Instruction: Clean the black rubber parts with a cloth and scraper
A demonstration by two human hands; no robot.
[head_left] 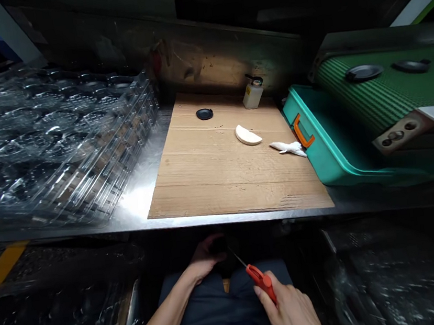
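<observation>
My right hand [292, 306] is closed around the red handle of a utility knife [261, 278], its thin blade pointing up and left. My left hand [205, 256] curls around a dark part [218, 245] in the shadow below the table edge; its exact shape is hard to make out. The blade tip is close to that part, but I cannot tell whether they touch. On the cardboard sheet [211, 179] beyond lie a black round part [204, 114], a white half-round pad [248, 135] and a crumpled white cloth or tissue [289, 147].
A pump bottle [253, 93] stands at the cardboard's back. Stacked clear plastic trays [59, 134] fill the left. At right, a teal bin [321, 144] with an orange handle sits below a green conveyor belt [389, 83] carrying black parts [364, 72]. More trays [42, 321] are lower left.
</observation>
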